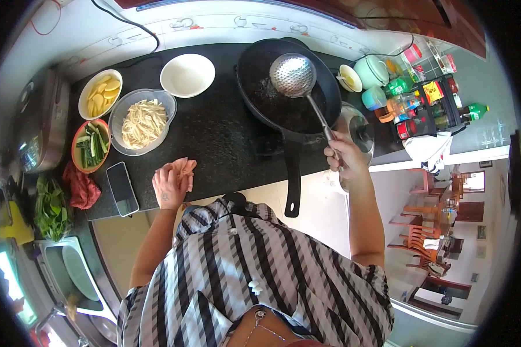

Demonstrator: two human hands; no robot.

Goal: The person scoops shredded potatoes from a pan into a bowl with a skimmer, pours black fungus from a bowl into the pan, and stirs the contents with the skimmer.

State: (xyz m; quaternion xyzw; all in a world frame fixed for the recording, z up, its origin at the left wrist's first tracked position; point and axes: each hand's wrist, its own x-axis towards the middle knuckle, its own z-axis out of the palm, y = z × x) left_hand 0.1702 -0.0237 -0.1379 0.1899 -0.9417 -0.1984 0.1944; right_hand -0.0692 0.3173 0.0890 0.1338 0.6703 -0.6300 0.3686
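Note:
My right hand (346, 156) is closed around the handle of a metal skimmer (293, 75). The skimmer's round, dotted head is over the dark wok (255, 92); whether it touches the wok cannot be made out. The wok's long black handle (293, 173) points toward my body. My left hand (169, 184) lies on a pink cloth (184, 169) at the counter's front edge, fingers curled over it. Left of that hand is a smartphone (123, 189) with a dark screen. Beyond it stands a clear bowl (117, 124) of pale shredded strips.
A white bowl (187, 76) stands at the back. Farther left are a bowl of yellow slices (103, 95), a bowl of cucumber pieces (91, 146), a red cloth (81, 186), leafy greens (53, 207) and a sink (78, 272). A glass lid (362, 136) and several bottles (408, 104) are on the right.

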